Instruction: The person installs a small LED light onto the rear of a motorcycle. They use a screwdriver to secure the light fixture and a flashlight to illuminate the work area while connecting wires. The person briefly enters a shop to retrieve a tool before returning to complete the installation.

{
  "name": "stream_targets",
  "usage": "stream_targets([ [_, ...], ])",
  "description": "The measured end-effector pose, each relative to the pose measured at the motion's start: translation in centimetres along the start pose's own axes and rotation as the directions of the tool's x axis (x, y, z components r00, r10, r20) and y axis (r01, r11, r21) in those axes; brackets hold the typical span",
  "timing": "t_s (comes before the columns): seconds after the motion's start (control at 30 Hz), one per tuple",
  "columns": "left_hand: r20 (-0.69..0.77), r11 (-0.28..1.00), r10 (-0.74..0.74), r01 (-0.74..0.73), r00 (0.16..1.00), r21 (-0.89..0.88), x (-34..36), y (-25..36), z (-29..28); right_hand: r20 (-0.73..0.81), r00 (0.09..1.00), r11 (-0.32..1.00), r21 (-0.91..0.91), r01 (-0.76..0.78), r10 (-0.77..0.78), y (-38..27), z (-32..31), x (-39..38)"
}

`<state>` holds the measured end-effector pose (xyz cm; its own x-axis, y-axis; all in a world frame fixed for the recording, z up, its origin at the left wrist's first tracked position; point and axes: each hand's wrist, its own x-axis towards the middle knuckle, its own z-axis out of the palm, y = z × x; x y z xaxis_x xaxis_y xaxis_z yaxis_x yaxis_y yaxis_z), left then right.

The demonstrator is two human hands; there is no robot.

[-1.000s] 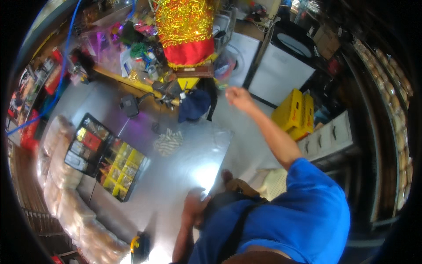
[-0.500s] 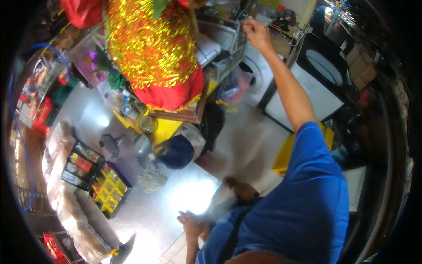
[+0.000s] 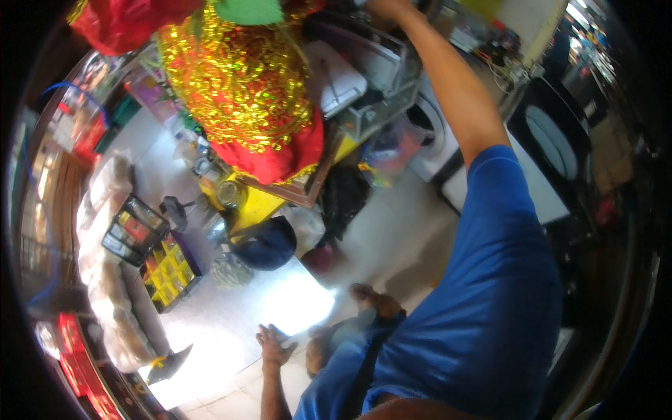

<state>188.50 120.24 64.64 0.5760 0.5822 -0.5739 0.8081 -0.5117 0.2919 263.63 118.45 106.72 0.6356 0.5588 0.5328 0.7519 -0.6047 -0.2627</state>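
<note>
My right arm in a blue sleeve stretches up and away, and my right hand (image 3: 389,7) sits at the very top edge, mostly cut off, over a clear-sided rack (image 3: 381,98) with a white flat item (image 3: 339,77) beside it. Whether it holds anything is hidden. My left hand (image 3: 274,344) hangs low over the pale floor with fingers spread and nothing in it. A big red bundle covered in gold tinsel (image 3: 241,91) fills the upper left, just left of my raised arm.
A white washing machine (image 3: 553,164) stands at the right. Below the bundle are a yellow stand (image 3: 253,211), a glass jar (image 3: 229,194), a dark blue bag (image 3: 267,243) and a black bag (image 3: 344,199). Crates of yellow and red boxes (image 3: 155,257) and pale sacks (image 3: 115,308) lie left. My foot (image 3: 376,301) is on the floor.
My right arm has reached higher and farther, its hand now at the top edge. The tinsel bundle has grown larger and closer in view. My left hand stays low and open.
</note>
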Motion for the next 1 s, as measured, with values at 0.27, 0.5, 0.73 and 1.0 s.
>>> stream_targets([
  [0.27,-0.096,0.999,-0.020,0.024,0.995,0.043,-0.2,-1.3,1.8,0.078,0.996,0.987,-0.149,0.055,-0.044,-1.2,3.6,2.8],
  [0.5,-0.043,0.986,-0.148,0.151,0.988,0.070,-3.6,0.8,0.9,0.052,0.999,1.000,-0.001,0.006,-0.006,2.6,4.1,2.6],
  [0.73,-0.077,0.995,-0.096,0.096,0.992,0.001,-2.8,0.3,1.5,-0.332,0.929,0.772,0.629,0.088,0.164,7.1,-2.5,-6.3],
  [1.0,-0.380,0.619,0.081,-0.345,0.921,-0.705,-9.9,-3.2,-1.5,0.168,0.932,0.167,0.959,-0.230,0.320,-15.3,2.2,-46.0],
])
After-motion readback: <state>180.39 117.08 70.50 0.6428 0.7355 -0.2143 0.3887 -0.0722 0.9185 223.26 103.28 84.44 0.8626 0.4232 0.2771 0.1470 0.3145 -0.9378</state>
